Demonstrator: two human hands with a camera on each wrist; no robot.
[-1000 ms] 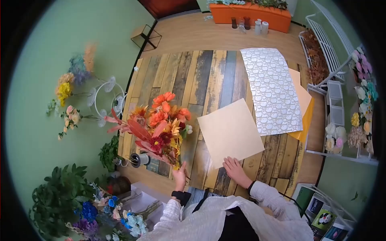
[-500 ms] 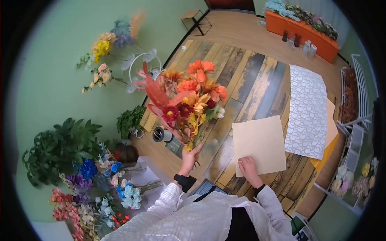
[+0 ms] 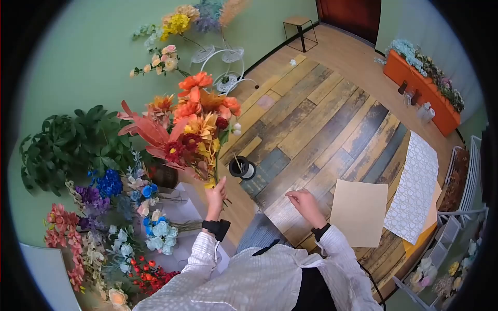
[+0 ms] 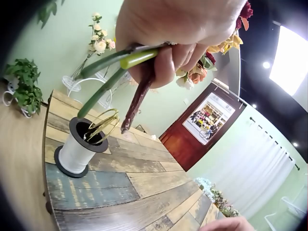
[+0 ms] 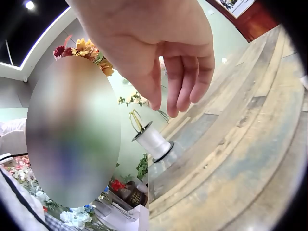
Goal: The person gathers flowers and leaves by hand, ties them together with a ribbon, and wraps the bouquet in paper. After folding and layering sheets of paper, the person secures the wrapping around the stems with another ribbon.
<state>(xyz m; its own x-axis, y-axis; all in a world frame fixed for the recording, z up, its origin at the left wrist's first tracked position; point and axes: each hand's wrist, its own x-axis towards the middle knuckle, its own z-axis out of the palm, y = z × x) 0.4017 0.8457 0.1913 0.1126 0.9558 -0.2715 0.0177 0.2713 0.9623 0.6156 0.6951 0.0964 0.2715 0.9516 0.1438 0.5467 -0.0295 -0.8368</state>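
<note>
The table [image 3: 311, 129] is showing a top of mixed planks in yellow, brown, grey and worn blue. By its left edge the left hand [image 3: 216, 198] is gripping the stems of an orange and red bouquet [image 3: 189, 135], which is leaning outward from the table. The right hand [image 3: 307, 205] is hovering over the table's near part, its fingers hanging loosely curled. A spool [image 3: 250, 171] is standing near the table's left edge. Toward the table's right side a tan sheet [image 3: 359, 213] is lying flat, just beside a patterned white sheet [image 3: 415, 186]. Beyond the table's far end a stool [image 3: 299, 21] is standing near a dark red door [image 3: 350, 18], and flowers are filling an orange planter [image 3: 412, 85] past its far right. Left of the table a leafy plant [image 3: 72, 147] is spreading against the green wall [image 3: 93, 62].
</note>
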